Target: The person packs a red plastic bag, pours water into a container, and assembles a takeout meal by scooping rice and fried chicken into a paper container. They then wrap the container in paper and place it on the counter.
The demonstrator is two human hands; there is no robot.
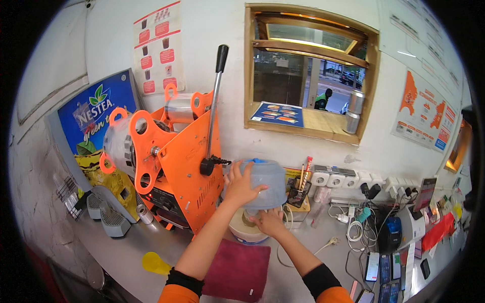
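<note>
A translucent blue plastic jug (pixel 271 181) with a bright blue patch on top is tilted over a round white container (pixel 246 231) on the metal counter. My left hand (pixel 242 185) holds the jug's near left side, fingers spread up towards its top. Below it my right hand (pixel 268 222) is at the jug's lower edge, by the container's opening. Its fingertips are partly hidden, so its grip is unclear. A dark red cloth (pixel 238 269) lies on the counter in front of the container.
An orange cup-sealing machine (pixel 193 166) with a long upright lever (pixel 215 102) stands close on the left. A yellow scoop (pixel 155 263) lies before it. On the right are a power strip (pixel 335 180), tangled cables (pixel 358 231), a small printer (pixel 411 227) and several phones (pixel 384 267).
</note>
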